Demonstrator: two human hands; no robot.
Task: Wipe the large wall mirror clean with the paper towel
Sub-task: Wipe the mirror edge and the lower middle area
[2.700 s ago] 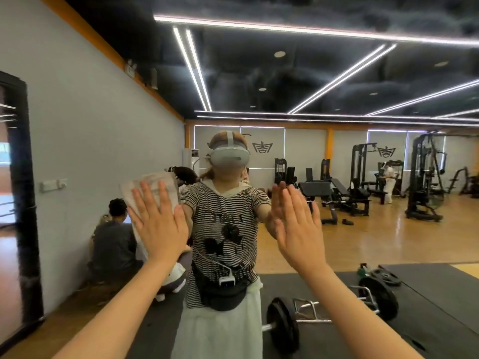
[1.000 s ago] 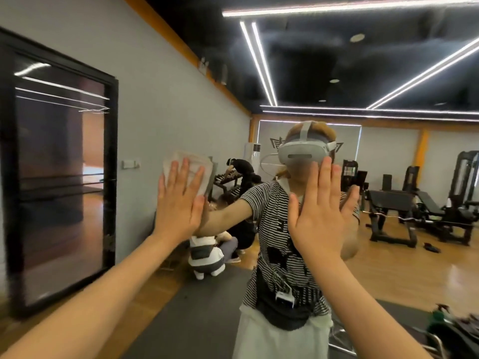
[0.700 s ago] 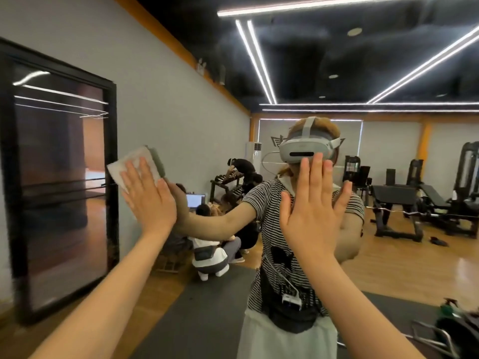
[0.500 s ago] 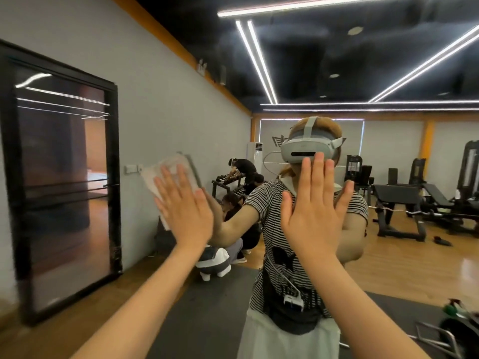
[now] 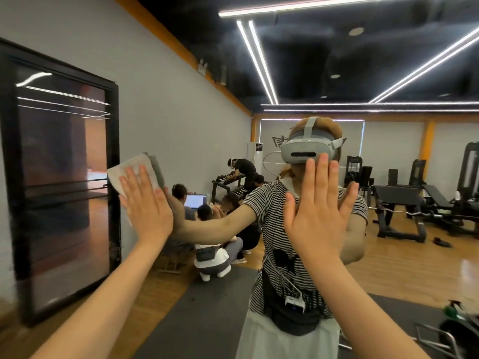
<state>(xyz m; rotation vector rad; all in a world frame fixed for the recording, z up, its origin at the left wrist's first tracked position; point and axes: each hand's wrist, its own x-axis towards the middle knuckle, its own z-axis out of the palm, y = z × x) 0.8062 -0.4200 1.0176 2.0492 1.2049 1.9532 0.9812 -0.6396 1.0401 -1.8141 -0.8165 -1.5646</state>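
Paper towel (image 5: 129, 174): showing white, with a faint embossed pattern. Reflected shirt (image 5: 274, 211): showing narrow black-and-white stripes (a black figure printed on the front). Headset (image 5: 305, 147): showing pale grey. Waist bag (image 5: 293, 317): showing black. Skirt (image 5: 259, 340): showing off-white. Door frame (image 5: 114, 177): showing black. Wall (image 5: 168, 120): showing light grey, an orange band running along its top. Floor (image 5: 404, 265): showing warm wood-brown, with dark grey mats. Ceiling (image 5: 311, 60): showing black, white light strips crossing it.
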